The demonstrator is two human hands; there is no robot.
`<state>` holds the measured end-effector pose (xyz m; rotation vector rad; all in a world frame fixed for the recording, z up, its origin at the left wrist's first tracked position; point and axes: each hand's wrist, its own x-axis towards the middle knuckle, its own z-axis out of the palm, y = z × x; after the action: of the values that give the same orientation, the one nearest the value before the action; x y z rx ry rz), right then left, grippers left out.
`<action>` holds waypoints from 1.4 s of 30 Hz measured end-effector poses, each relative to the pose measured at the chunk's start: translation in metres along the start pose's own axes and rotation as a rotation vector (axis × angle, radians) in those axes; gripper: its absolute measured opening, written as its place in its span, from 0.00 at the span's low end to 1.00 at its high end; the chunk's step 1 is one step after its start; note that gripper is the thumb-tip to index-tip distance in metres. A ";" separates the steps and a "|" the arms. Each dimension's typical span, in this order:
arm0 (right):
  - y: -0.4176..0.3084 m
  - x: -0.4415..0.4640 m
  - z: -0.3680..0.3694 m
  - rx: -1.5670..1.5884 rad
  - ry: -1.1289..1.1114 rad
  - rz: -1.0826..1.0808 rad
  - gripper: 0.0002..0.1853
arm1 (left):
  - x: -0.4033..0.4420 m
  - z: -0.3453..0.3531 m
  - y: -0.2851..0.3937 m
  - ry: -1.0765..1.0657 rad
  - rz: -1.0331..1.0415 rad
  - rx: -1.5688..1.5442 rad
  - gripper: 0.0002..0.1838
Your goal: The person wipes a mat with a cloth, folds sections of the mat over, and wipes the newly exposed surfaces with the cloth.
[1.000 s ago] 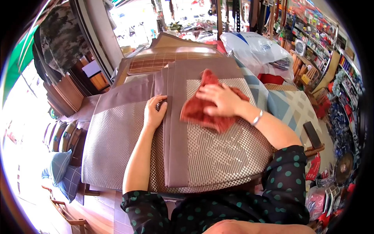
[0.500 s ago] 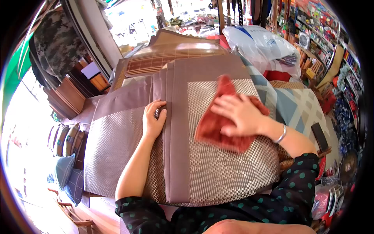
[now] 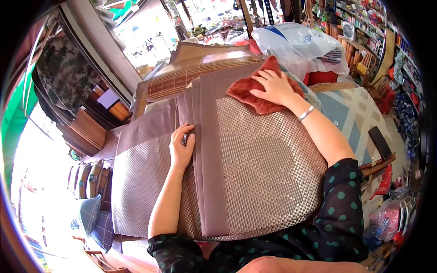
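A large woven mat (image 3: 259, 173), silvery brown with a smooth purple-brown border (image 3: 211, 182), lies folded in front of me. My right hand (image 3: 274, 87) lies flat with its fingers spread on a red plush cloth (image 3: 261, 104), pressing it against the mat's far right corner. A silver bangle (image 3: 306, 113) circles the right wrist. My left hand (image 3: 182, 148) is curled at the folded border near the middle, thumb and fingers closed around the raised fold. Part of its grip is hidden.
Behind the mat lie brown checked mats (image 3: 195, 77) and a white plastic bag (image 3: 300, 48). At right are a blue-grey patterned mat (image 3: 346, 113) and a dark phone-like object (image 3: 379, 142). Cushions (image 3: 86, 211) stand at the lower left, with crowded shelves (image 3: 364, 27) at the far right.
My right hand has slid the red cloth away from me, from the middle of the woven panel to its far corner. The left hand stays at the fold. The view has shifted slightly.
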<state>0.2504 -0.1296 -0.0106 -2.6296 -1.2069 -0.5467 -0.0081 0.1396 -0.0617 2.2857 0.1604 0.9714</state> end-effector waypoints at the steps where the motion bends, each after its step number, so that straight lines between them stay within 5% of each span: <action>1: 0.004 -0.004 0.003 -0.022 0.037 0.026 0.38 | 0.000 0.000 0.000 -0.004 0.004 0.013 0.15; 5: -0.011 -0.030 -0.001 -0.049 0.004 -0.094 0.39 | -0.001 -0.001 0.001 -0.007 -0.003 -0.017 0.15; 14: -0.141 -0.102 -0.055 0.427 -0.177 -0.975 0.39 | -0.001 0.000 -0.005 -0.026 -0.014 -0.039 0.14; 18: -0.132 -0.047 -0.030 0.356 -0.167 -0.844 0.37 | -0.003 0.000 -0.008 -0.028 -0.057 -0.098 0.14; 24: -0.045 0.036 0.008 0.060 -0.115 -0.162 0.38 | -0.001 -0.003 -0.003 -0.028 -0.017 -0.055 0.14; 28: 0.000 0.022 0.010 -0.065 -0.020 0.096 0.39 | -0.003 -0.002 0.001 -0.034 -0.024 -0.042 0.14; 32: -0.029 -0.009 -0.007 -0.113 -0.079 0.034 0.39 | -0.003 -0.003 0.000 -0.029 -0.020 -0.034 0.14; 34: -0.070 -0.031 -0.037 0.020 -0.228 -0.181 0.40 | -0.004 -0.002 -0.001 -0.040 -0.022 -0.036 0.14; 38: -0.137 -0.075 -0.031 0.265 -0.078 -0.769 0.40 | -0.005 -0.001 -0.005 -0.038 -0.069 -0.079 0.14; 42: -0.137 -0.062 -0.030 0.363 -0.145 -0.814 0.38 | -0.005 -0.004 -0.005 -0.046 -0.080 -0.163 0.15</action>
<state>0.1013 -0.0935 -0.0051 -1.8313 -2.1796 -0.2049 -0.0138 0.1433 -0.0660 2.1339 0.1464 0.8584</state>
